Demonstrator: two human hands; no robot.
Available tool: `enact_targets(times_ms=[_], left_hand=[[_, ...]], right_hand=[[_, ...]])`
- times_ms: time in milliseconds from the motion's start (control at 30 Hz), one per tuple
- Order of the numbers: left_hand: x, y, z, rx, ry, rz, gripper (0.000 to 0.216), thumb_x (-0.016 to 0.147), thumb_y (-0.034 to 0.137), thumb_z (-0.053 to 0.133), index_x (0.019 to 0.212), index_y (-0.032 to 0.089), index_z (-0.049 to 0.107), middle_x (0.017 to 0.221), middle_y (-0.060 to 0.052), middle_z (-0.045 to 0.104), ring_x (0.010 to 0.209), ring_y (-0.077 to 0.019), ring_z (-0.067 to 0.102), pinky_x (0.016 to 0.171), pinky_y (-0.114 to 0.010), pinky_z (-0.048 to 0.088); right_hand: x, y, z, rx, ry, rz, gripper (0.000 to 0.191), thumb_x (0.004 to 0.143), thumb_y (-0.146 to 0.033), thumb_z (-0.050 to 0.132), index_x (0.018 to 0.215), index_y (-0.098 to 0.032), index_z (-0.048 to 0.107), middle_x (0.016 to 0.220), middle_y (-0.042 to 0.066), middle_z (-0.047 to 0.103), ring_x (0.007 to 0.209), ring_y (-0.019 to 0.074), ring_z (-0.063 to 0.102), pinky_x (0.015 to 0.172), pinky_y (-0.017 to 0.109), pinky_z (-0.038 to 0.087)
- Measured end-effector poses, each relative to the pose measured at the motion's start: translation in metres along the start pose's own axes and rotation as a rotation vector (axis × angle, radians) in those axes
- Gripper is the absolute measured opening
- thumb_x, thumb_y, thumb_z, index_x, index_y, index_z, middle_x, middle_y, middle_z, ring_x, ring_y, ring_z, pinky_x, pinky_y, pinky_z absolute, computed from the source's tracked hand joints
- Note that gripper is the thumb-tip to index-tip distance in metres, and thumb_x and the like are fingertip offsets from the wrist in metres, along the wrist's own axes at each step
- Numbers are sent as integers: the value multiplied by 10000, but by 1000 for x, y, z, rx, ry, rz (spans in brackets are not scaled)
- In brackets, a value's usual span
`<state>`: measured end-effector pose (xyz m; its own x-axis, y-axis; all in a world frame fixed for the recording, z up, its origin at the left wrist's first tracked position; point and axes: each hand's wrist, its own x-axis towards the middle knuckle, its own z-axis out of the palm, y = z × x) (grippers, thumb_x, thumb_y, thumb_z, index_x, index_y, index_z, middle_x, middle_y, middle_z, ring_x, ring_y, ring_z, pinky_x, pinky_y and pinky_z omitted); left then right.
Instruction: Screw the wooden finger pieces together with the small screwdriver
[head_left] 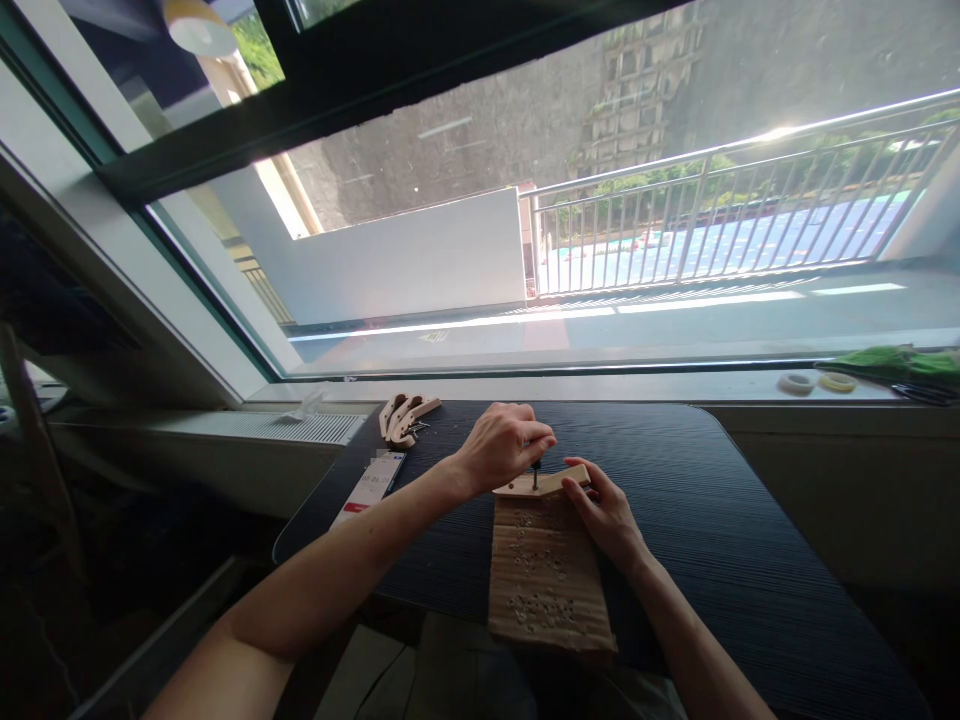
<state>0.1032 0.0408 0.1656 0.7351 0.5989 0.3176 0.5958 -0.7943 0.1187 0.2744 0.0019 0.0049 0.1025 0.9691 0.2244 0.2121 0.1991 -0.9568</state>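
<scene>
We count two hands at work; our left hand (506,445) is closed in a fist around one screwdriver (536,472), its shaft upright over one bent wooden piece (556,484); our right hand (611,515) is partly curled, thumb and fingers pinching that piece's right end; the piece lies across the far end of one cardboard sheet (546,580) on the black table (675,480); to the left lie one phone (371,487) and several overlapping wooden parts (405,415), whose exact number we cannot tell; two tape rolls (838,381) sit on the windowsill (720,390).
</scene>
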Motion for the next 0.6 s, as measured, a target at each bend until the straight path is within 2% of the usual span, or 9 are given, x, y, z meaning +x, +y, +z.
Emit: enact_targets(times_ms=[167,267,600], left_hand=[[0,-4,5,-45,62,-17,211,875,306,523,969,184,667,849,-38,655,827,-161,595,811,-285,421],[-1,-5,8,-74,91,-42,193,843,321,575,930,166,651,821,-31,660,795,-161,598,800,-289,428],[-2,-8,9,-53,84,-19,196,867,328,541,886,190,680,794,-20,651,770,-147,601,785,-283,422]], right_hand=[[2,3,0,-30,-7,-3,472,809,-483,541,1169,-179,555,874,30,633,669,145,562,624,258,482],[2,5,0,-58,0,-17,476,809,-485,545,1178,-185,550,874,26,627,663,141,550,632,262,479],[1,2,1,-57,25,-62,512,778,-453,596,1206,-180,531,807,9,605,618,124,511,614,259,467]])
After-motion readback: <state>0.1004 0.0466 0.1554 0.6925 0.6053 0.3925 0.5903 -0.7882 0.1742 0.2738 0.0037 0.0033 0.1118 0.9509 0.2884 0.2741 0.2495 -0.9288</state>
